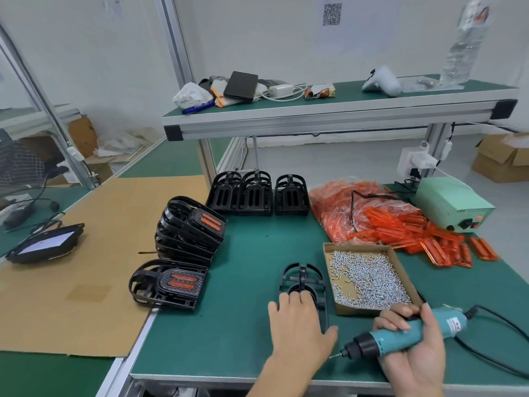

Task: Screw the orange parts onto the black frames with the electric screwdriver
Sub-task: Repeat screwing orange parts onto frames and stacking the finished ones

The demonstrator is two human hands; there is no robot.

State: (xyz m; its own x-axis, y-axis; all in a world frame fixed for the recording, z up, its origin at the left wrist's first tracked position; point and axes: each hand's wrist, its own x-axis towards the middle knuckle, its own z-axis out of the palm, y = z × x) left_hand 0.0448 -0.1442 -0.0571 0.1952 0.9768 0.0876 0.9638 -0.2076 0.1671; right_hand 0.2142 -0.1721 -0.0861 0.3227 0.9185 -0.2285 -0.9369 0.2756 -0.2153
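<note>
From the head view, the left hand (pixel 297 325) lies flat with straight fingers pressing a bare black frame (pixel 303 285) on the green worktop (pixel 243 325); the right hand (pixel 412 339) grips the electric screwdriver (pixel 400 336), tip aimed left beside the screw box (pixel 369 279). The orange parts (pixel 415 230) lie well apart: driving now would likely fasten nothing, and the tip sits near the left thumb

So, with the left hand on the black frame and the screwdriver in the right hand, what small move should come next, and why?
Probably the left hand should reach to the loose orange parts and bring one to the black frame. The frame under it shows no orange part, unlike the finished ones on the left, and the right hand already holds the screwdriver.
</note>
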